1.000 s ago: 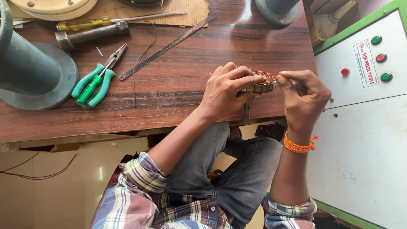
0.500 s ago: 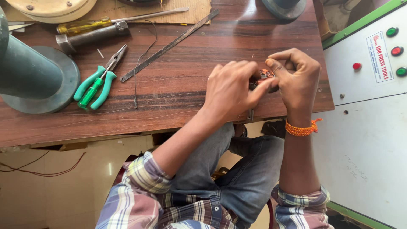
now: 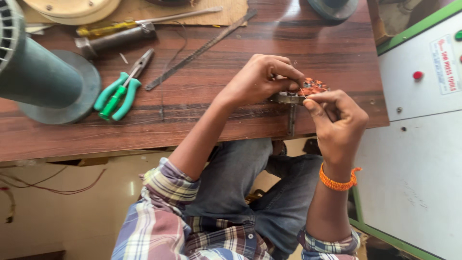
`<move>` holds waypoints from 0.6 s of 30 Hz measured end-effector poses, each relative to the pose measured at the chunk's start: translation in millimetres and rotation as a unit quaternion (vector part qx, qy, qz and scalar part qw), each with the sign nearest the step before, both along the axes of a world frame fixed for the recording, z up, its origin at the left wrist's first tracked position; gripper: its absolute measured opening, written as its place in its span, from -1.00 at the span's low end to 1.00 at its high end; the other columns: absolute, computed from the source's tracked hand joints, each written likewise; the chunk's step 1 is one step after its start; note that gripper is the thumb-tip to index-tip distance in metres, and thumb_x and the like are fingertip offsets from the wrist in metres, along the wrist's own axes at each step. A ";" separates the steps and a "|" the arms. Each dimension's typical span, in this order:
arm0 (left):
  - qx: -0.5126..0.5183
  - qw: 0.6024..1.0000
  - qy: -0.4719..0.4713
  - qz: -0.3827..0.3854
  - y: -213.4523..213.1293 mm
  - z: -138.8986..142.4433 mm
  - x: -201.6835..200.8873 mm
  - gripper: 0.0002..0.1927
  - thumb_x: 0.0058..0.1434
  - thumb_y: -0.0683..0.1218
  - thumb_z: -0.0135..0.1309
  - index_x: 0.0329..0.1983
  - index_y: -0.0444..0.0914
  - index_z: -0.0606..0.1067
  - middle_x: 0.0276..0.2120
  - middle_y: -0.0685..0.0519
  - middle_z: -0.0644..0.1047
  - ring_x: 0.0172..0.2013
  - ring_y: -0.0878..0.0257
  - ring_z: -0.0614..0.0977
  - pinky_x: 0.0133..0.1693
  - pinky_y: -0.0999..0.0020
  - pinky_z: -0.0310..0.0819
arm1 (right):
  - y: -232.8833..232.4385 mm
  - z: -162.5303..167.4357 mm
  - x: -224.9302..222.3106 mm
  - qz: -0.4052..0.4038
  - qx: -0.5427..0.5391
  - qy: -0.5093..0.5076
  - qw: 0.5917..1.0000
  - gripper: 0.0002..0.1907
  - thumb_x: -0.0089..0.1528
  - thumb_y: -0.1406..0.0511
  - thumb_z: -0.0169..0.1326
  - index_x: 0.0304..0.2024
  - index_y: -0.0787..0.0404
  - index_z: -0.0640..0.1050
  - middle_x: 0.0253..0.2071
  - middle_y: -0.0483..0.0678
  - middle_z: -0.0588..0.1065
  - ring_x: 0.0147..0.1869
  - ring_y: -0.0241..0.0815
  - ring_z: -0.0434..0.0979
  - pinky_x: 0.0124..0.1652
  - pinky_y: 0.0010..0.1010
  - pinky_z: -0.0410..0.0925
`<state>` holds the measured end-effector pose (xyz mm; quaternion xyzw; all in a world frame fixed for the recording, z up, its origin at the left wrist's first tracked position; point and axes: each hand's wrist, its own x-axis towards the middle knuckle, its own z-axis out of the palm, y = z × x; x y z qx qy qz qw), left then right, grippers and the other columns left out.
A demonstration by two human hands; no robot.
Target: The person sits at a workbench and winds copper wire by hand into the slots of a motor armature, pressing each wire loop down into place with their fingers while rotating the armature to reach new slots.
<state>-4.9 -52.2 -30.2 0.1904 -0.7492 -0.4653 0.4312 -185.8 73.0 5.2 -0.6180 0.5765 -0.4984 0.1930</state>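
Both hands closed on a small metal part with copper windings [image 3: 308, 90] at the near edge of the wooden surface [image 3: 202, 110]: left hand [image 3: 257, 79] gripping from above, right hand [image 3: 337, 120] pinching its side. Green-handled pliers [image 3: 118, 91] well apart, beside a grey-green stand [image 3: 48, 82].

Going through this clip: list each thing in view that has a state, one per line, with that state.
Left hand: fingers closed on the copper-wound part.
Right hand: fingertips pinched at the part's edge.
Copper-wound part: held at the table edge, between both hands.
Green-handled pliers: lying flat, jaws shut, untouched.
Saw blade: lying flat, untouched.
Yellow-handled screwdriver: lying flat, untouched.
Wooden table: bearing the tools.
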 end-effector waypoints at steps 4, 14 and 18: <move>-0.063 0.997 -0.040 -0.003 -4.5 0.3 0.8 -0.79 0.20 -0.19 0.28 -0.08 -0.21 0.68 -0.30 0.06 0.66 -0.30 0.24 0.70 -0.24 0.32 0.59 | 8.7 -14.5 9.5 -0.028 -0.003 -0.007 1.000 -0.91 0.30 0.47 0.30 -0.22 0.33 0.60 -0.49 -0.33 0.25 -0.41 -0.52 0.09 -0.40 -0.58 0.01; -0.152 0.980 -0.044 0.117 19.6 9.4 -1.8 -0.73 0.19 -0.02 0.29 -0.06 -0.16 0.64 -0.20 0.12 0.62 -0.16 0.19 0.61 -0.12 0.28 0.56 | 21.3 -80.5 6.6 -0.017 0.051 -0.202 0.978 -0.92 0.32 0.50 0.16 -0.25 0.30 0.52 -0.49 -0.30 0.38 -0.45 -0.55 0.20 -0.45 -0.61 0.04; -0.248 0.928 -0.111 0.255 61.4 -1.3 -22.4 -0.49 0.10 0.11 0.27 0.10 -0.14 0.58 -0.06 0.07 0.55 -0.06 0.13 0.49 -0.01 0.19 0.39 | 23.5 -86.6 -13.1 -0.060 0.103 -0.279 0.953 -0.93 0.29 0.48 0.14 -0.30 0.27 0.54 -0.52 -0.25 0.41 -0.57 -0.52 0.22 -0.56 -0.59 0.04</move>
